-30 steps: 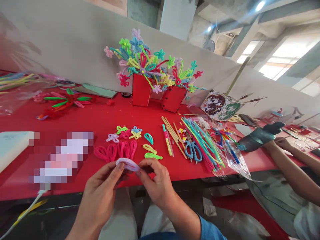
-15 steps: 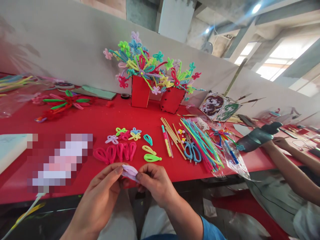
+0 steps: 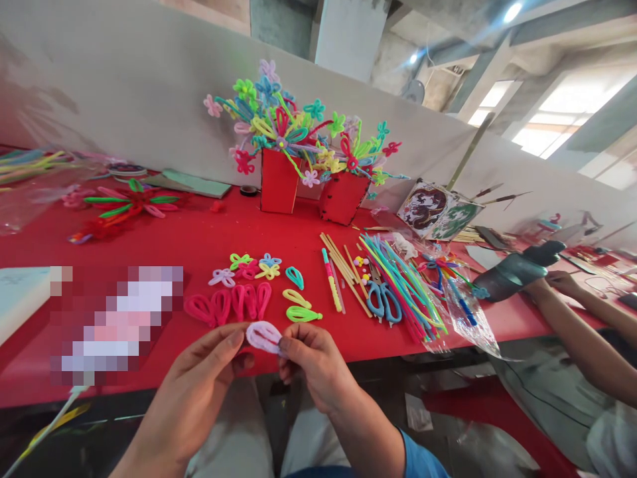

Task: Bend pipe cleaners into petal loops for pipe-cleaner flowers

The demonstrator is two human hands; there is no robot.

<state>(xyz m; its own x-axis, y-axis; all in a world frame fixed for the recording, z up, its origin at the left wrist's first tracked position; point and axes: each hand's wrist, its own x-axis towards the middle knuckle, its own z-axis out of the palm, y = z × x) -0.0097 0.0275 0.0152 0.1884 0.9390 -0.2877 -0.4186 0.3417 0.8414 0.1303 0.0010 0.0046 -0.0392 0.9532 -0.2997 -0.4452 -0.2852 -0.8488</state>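
Note:
A lilac pipe-cleaner petal (image 3: 263,337), bent into a double loop, is between my two hands just over the table's front edge. My right hand (image 3: 318,362) pinches its right end between thumb and forefinger. At its rounded left end are the closed thumb and fingertips of my left hand (image 3: 204,382). Just beyond lie several dark pink looped petals (image 3: 243,302), a lime green petal (image 3: 303,314), a yellow petal (image 3: 297,298) and a teal petal (image 3: 294,277). Small pipe-cleaner flowers (image 3: 246,267) in several colours sit behind the pink ones.
Right of the petals are wooden sticks (image 3: 347,272), blue-handled scissors (image 3: 384,304) and a bundle of pipe cleaners (image 3: 405,285). Two red boxes (image 3: 280,182) hold pipe-cleaner flowers at the back. A dark bottle (image 3: 512,272) lies near another person's arms (image 3: 582,332). A blurred-out object (image 3: 122,318) is at left.
The lilac petal has turned and spread, so its loops now show as a rounded opening. My left hand has shifted slightly left; my right hand still pinches the end.

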